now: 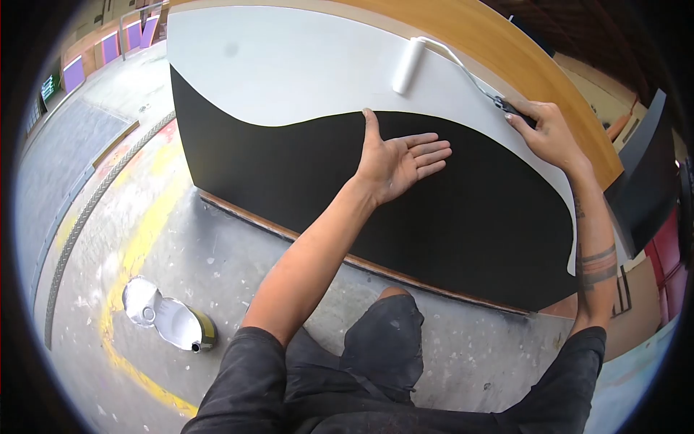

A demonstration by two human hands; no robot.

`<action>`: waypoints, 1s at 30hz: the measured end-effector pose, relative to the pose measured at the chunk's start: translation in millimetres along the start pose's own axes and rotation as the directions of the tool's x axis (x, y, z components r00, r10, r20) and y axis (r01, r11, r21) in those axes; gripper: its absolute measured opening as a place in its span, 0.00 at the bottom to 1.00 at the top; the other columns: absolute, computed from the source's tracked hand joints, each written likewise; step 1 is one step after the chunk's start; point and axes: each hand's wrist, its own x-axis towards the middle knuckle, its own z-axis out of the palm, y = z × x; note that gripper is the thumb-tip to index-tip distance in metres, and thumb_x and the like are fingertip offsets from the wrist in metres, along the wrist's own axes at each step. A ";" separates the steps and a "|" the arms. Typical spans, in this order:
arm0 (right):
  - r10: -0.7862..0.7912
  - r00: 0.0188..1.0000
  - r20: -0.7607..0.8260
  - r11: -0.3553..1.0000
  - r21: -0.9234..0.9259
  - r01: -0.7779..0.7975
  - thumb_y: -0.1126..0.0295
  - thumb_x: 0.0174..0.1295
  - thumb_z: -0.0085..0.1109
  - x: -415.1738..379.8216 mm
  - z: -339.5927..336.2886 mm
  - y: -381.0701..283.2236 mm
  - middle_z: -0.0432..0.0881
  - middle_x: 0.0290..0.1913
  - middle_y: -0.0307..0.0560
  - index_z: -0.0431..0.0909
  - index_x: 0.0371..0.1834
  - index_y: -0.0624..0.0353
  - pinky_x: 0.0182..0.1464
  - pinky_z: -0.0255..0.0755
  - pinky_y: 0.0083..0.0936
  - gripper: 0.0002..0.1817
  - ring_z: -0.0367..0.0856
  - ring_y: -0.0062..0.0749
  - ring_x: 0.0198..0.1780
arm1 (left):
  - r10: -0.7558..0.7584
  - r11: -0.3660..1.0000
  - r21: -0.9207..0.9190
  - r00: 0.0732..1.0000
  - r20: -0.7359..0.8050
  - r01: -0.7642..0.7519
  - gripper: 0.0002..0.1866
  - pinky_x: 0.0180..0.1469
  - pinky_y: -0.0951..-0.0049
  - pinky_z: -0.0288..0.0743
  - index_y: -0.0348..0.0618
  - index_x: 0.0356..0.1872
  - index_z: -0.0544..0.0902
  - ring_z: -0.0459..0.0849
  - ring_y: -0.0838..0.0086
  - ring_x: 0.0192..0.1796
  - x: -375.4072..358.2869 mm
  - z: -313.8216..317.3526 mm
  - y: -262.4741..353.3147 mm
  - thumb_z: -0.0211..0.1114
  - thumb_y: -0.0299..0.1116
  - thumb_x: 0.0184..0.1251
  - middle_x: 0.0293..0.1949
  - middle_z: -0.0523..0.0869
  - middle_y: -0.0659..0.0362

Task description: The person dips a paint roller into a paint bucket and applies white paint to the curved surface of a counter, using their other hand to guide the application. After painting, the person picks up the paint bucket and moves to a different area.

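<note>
My right hand (pixel 546 134) is closed around the dark handle of a paint roller (pixel 410 66). The roller's white sleeve lies against the upper white area of a large panel (pixel 289 58), and its bent wire frame runs back to my hand. Below a wavy border, the panel's lower part is a black area (pixel 463 210). In front of that black area my left hand (pixel 397 163) is held out empty, palm showing, thumb up and fingers extended. The thumb tip overlaps the wavy border in this view.
An opened paint can (pixel 184 325) with a white inside and its lid folded back stands on the paint-spotted concrete floor (pixel 246 267) at lower left. A wooden top edge (pixel 571 94) runs along the panel. A dark curved board (pixel 640 181) stands at right.
</note>
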 end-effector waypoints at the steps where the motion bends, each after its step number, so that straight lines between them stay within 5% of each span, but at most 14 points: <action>1: -0.016 1.000 -0.015 1.000 -0.002 0.016 0.67 0.73 0.65 5.5 3.1 -3.0 0.93 0.47 0.66 0.89 0.61 0.66 0.46 0.79 0.34 0.19 0.89 0.43 0.40 | 0.009 1.000 0.001 1.000 0.004 -0.009 0.74 0.87 0.46 0.59 0.15 0.83 0.45 0.59 0.40 0.86 -3.4 -0.6 3.7 0.21 0.90 0.66 0.83 0.54 0.24; 17: -0.140 0.986 -0.086 0.990 0.008 0.141 0.65 0.74 0.64 75.2 34.8 -68.1 0.93 0.45 0.66 0.90 0.60 0.66 0.47 0.81 0.34 0.18 0.90 0.46 0.39 | 0.079 0.997 -0.010 0.996 -0.043 -0.079 0.73 0.87 0.47 0.59 0.15 0.83 0.46 0.59 0.39 0.86 -37.3 -16.9 38.3 0.20 0.89 0.67 0.82 0.56 0.23; 30: -0.001 1.000 0.013 0.995 -0.101 0.003 0.65 0.73 0.64 39.5 -2.1 -46.8 0.93 0.45 0.66 0.90 0.61 0.65 0.49 0.81 0.34 0.19 0.89 0.46 0.39 | 0.068 0.997 -0.027 0.996 -0.050 -0.069 0.74 0.86 0.47 0.62 0.15 0.83 0.45 0.60 0.39 0.86 -45.8 -31.0 38.8 0.22 0.89 0.67 0.83 0.55 0.24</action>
